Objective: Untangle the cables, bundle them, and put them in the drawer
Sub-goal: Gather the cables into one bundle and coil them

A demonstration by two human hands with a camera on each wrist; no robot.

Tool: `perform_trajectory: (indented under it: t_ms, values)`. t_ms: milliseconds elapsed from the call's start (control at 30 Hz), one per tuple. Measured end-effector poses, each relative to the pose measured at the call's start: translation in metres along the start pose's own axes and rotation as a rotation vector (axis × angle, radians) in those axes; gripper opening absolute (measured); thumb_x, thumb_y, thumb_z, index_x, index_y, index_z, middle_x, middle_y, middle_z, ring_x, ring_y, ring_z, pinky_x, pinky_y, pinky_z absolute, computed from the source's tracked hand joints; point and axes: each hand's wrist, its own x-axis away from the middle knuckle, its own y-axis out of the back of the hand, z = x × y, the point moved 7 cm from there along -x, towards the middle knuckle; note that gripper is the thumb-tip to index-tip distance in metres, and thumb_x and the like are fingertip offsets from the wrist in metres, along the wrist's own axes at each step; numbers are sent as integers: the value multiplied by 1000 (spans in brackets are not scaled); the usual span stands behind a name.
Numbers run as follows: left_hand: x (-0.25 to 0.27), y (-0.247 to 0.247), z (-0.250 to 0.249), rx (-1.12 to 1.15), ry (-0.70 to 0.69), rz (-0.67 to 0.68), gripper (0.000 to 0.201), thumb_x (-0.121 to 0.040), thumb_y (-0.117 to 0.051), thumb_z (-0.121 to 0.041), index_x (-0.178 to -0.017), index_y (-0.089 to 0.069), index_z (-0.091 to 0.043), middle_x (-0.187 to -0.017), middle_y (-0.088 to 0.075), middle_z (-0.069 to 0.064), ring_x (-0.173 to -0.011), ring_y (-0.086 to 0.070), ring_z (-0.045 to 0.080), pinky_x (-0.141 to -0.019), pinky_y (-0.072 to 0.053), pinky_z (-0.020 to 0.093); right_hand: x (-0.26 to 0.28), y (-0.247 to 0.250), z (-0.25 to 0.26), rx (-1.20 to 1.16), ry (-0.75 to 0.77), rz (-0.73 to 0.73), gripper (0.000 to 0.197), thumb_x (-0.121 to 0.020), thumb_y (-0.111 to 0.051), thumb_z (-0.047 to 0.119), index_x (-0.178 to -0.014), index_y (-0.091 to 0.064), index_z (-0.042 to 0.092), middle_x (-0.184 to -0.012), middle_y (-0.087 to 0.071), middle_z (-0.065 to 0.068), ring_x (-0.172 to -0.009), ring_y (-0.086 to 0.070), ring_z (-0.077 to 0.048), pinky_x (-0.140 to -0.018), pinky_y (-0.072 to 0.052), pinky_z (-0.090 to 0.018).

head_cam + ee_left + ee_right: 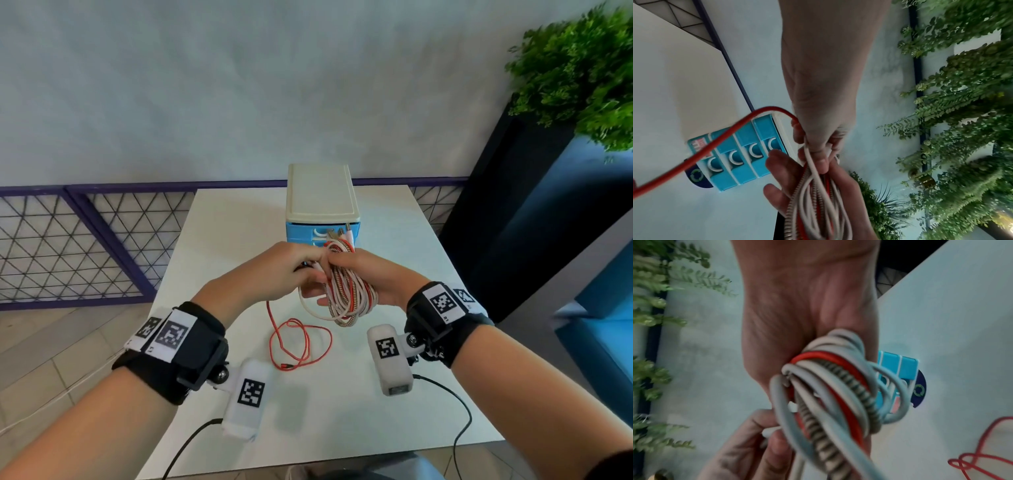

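Left hand: the left hand (pixel 274 270) is up over the table (pixel 219 240), its fingers pinching the white strands and the red cable (pixel 298 342) at the top of the cable bundle (pixel 342 294).
Red cable: it hangs down from the left hand and lies in loose loops on the table, below and between both hands.
Cable bundle: white, red and striped loops, held between the two hands.
Right hand: the right hand (pixel 373 277) curls around the bundle, touching the left hand.
Drawer box: the blue drawer box (pixel 322 212) stands just behind the hands, its drawers closed.
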Motion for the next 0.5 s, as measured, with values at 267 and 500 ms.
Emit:
perform_trajectory:
  t_ms: [267, 500]
  values:
    - [4, 2, -3, -53, -9, -163, 14, -90, -58, -34, -96, -46, -36, -91, -58, -20, -88, -58, 3, -70, -43, 14, -2, -2, -12, -291, -12, 65, 34, -99, -45, 36, -93, -59, 5, -75, -62, -8, -62, -63, -17, -67, -57, -32]
    - [17, 20, 9, -148, -56, -641, 29, -92, -57, -28, -119, -48, -23, -127, -48, -5, -124, -41, 9, -115, -15, 43, -7, 13, 0, -389, 128, -42, 32, -98, -45, 40, -100, -58, 10, -67, -59, -3, -55, -59, -14, -61, -55, -31]
